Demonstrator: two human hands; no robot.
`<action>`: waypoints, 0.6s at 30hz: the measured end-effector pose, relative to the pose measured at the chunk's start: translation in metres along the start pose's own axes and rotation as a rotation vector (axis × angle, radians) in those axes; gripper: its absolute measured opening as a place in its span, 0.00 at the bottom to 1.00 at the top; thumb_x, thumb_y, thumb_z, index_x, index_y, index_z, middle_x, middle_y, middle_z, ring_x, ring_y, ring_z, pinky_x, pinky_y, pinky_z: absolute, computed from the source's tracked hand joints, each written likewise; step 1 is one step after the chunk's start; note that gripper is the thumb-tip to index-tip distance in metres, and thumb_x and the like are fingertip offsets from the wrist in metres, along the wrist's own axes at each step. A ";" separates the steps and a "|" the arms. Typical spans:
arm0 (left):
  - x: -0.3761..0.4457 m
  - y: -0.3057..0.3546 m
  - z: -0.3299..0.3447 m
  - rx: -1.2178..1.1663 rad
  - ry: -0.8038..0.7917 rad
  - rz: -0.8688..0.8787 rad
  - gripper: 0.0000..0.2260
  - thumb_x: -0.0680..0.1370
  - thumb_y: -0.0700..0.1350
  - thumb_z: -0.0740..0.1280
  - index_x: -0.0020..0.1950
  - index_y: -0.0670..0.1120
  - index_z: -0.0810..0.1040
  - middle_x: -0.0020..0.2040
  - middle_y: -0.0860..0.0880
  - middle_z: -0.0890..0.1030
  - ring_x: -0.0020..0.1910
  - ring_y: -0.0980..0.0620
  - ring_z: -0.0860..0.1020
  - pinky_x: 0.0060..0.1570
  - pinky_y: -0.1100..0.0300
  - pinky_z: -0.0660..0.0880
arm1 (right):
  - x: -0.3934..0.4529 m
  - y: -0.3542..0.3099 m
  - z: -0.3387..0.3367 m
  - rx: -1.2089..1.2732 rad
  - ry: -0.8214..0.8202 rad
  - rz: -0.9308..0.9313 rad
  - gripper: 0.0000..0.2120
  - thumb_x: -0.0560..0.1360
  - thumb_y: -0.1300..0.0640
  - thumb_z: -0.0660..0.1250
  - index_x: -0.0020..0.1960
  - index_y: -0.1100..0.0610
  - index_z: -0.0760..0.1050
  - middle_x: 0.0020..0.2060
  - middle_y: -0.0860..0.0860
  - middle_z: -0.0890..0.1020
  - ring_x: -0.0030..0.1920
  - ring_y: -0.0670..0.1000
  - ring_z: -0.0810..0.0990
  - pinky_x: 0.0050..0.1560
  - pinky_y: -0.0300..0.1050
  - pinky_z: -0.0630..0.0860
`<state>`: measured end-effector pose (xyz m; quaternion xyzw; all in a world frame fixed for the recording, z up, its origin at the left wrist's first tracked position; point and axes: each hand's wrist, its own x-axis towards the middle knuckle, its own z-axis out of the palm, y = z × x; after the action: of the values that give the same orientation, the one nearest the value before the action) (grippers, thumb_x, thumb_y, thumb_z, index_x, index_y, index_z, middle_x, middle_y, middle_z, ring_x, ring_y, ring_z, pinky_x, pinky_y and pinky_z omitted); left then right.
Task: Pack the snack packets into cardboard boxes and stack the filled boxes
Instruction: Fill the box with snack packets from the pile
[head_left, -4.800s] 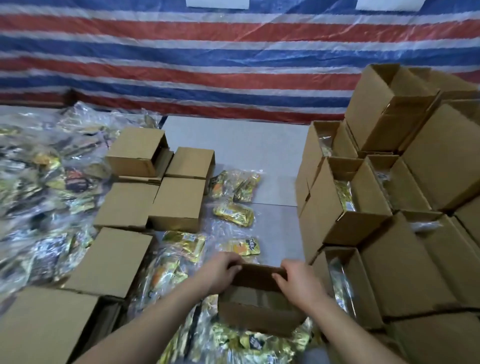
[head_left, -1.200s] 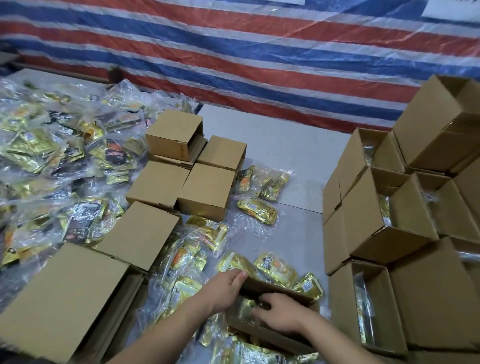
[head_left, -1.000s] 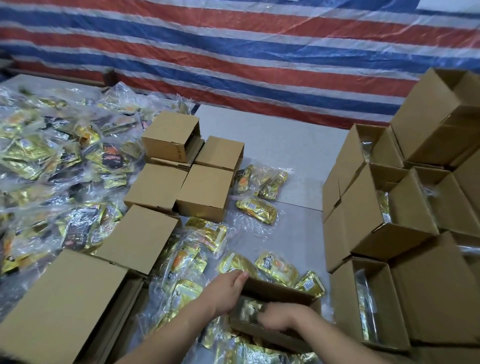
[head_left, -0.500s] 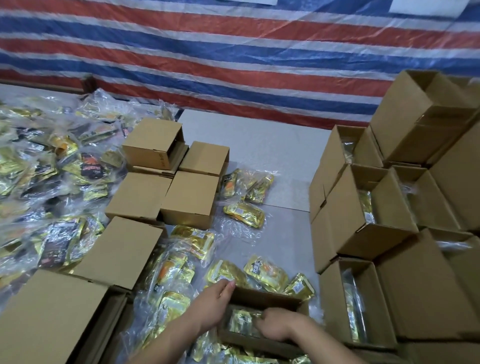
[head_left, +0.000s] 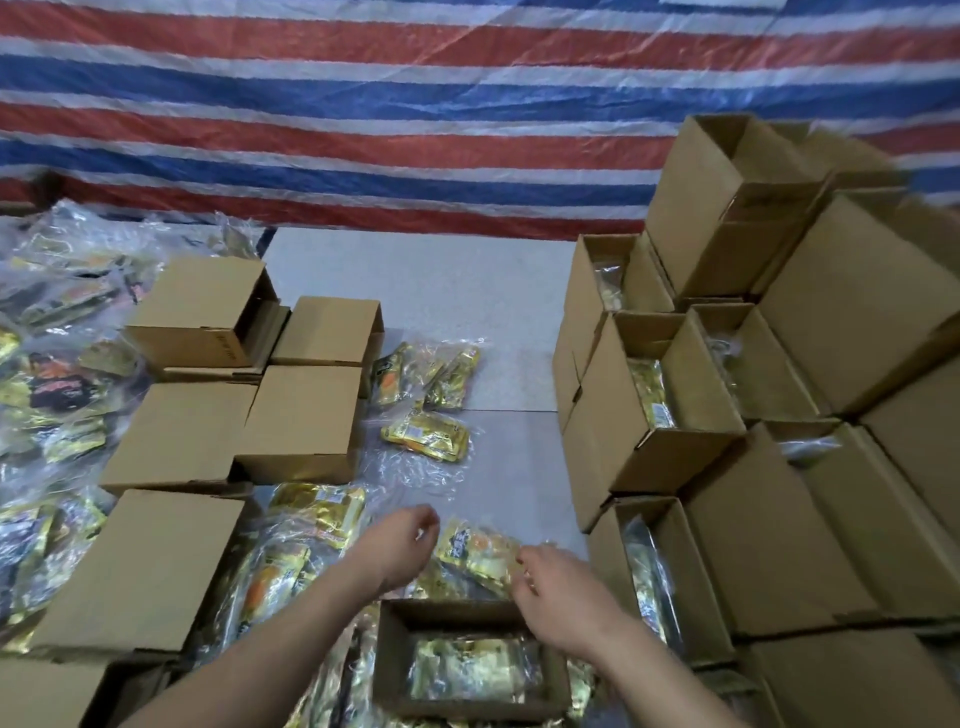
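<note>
A heap of snack packets (head_left: 57, 395) in clear wrap is spread over the left edge of the frame. Just right of it, closed cardboard boxes (head_left: 298, 421) are grouped at centre left, one larger box (head_left: 140, 569) at lower left. Loose packets (head_left: 427, 434) are scattered on the grey counter (head_left: 426, 291) in the middle. At lower centre an open box (head_left: 467, 660) is seen with gold packets lying flat inside. Both hands are held just beyond its far rim: the left hand (head_left: 397, 545) with fingers loosely curled, nothing visibly gripped; the right hand (head_left: 558, 587) with fingers curled beside a gold packet (head_left: 478, 553) lying between the two hands. Contact with that packet cannot be told, the hands being blurred. At the right of the frame, stacked boxes (head_left: 779, 415) are piled, several open on their sides with packets showing. A red, white and blue striped tarp (head_left: 415, 104) is hung across the top.
</note>
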<state>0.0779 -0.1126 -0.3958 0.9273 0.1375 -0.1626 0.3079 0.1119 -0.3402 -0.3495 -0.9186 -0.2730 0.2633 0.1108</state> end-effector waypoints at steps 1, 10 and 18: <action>0.013 0.007 0.002 0.100 -0.039 0.027 0.14 0.83 0.51 0.59 0.67 0.49 0.74 0.65 0.49 0.78 0.62 0.49 0.77 0.57 0.57 0.73 | 0.000 0.003 0.004 0.016 -0.041 0.025 0.19 0.83 0.46 0.52 0.67 0.53 0.72 0.61 0.52 0.78 0.61 0.54 0.76 0.63 0.51 0.73; 0.088 0.026 0.067 0.837 -0.334 0.398 0.42 0.72 0.59 0.74 0.78 0.45 0.57 0.73 0.43 0.66 0.71 0.42 0.67 0.71 0.46 0.63 | -0.007 0.027 0.000 0.445 0.070 0.179 0.18 0.82 0.40 0.54 0.64 0.48 0.73 0.57 0.42 0.77 0.57 0.45 0.76 0.60 0.47 0.73; 0.110 0.010 0.112 0.848 -0.337 0.295 0.38 0.68 0.54 0.75 0.71 0.45 0.61 0.65 0.44 0.70 0.63 0.43 0.70 0.61 0.46 0.70 | -0.013 0.043 0.005 0.440 0.078 0.168 0.19 0.82 0.42 0.57 0.68 0.48 0.72 0.61 0.44 0.76 0.61 0.46 0.75 0.63 0.46 0.72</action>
<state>0.1575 -0.1718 -0.5183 0.9414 -0.1261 -0.3070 -0.0597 0.1185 -0.3830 -0.3634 -0.9012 -0.1272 0.2891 0.2966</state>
